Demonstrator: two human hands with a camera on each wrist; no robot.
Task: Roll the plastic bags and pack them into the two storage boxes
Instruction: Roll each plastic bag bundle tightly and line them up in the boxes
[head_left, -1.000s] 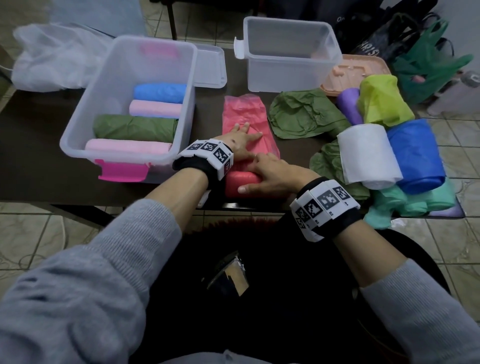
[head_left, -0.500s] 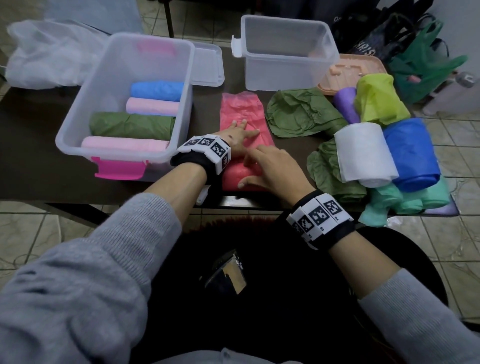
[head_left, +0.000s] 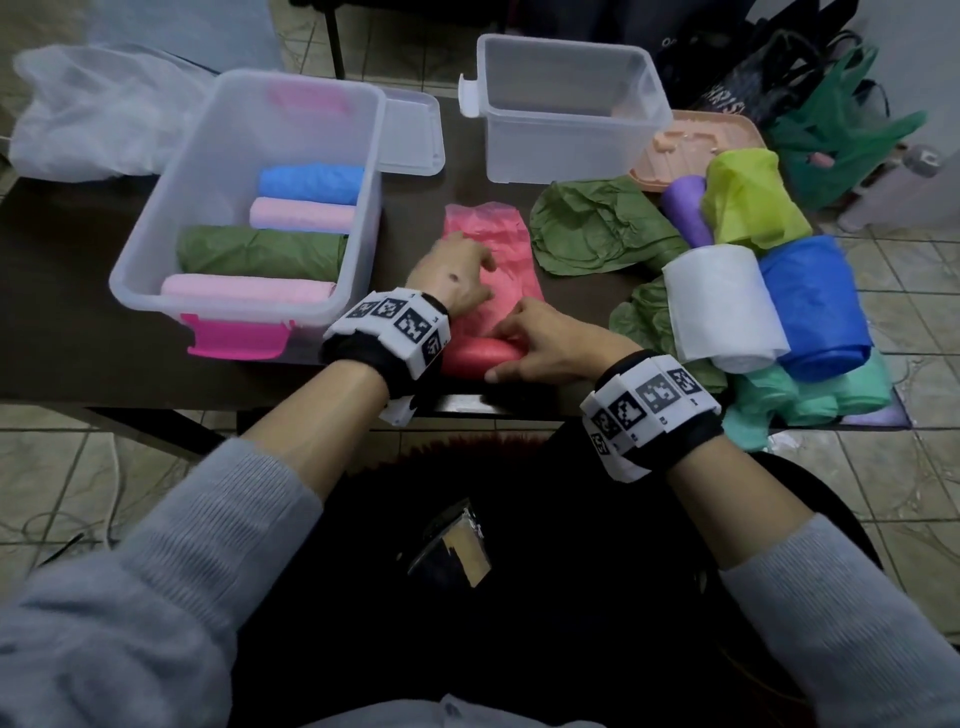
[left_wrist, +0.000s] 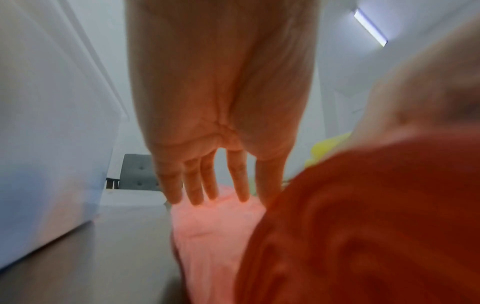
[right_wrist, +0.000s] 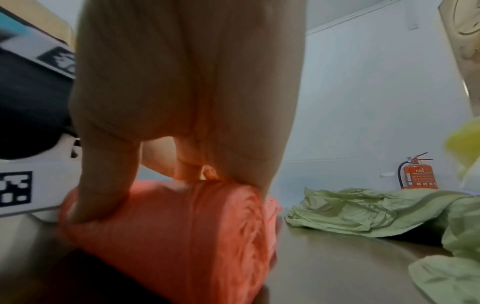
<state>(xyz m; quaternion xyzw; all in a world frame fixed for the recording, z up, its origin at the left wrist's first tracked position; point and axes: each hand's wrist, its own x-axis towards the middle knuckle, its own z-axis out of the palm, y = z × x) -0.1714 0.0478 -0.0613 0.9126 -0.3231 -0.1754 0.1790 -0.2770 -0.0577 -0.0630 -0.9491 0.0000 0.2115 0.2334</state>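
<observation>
So the red bag (head_left: 488, 270) is lying flat on the dark counter (head_left: 78, 291), just right of the big storage box (head_left: 249, 208) with the pink latch, and its near end is already wound into a fat roll at the counter's front edge. The right hand (head_left: 545, 343) sits on that roll with fingers (right_wrist: 103, 185) curled over the top and the thumb along the near side, so it's gripping it. The left hand (head_left: 452, 275) is further up the bag, fingers (left_wrist: 194, 185) straight and a bit spread, tips pressing the flat part down.

The big box holds four rolled bags: blue at the back, then pink, green, and another pink nearest the front wall. Behind the red bag stands the smaller storage box (head_left: 566, 114), and I can't see anything in it. A clear lid (head_left: 410, 130) lies behind the big box's right side. Right of the red bag there's a crumpled green bag (head_left: 597, 228), and beyond that a heap of white (head_left: 722, 306), blue (head_left: 815, 306), yellow-green (head_left: 753, 202) and purple (head_left: 685, 208) bags.
</observation>
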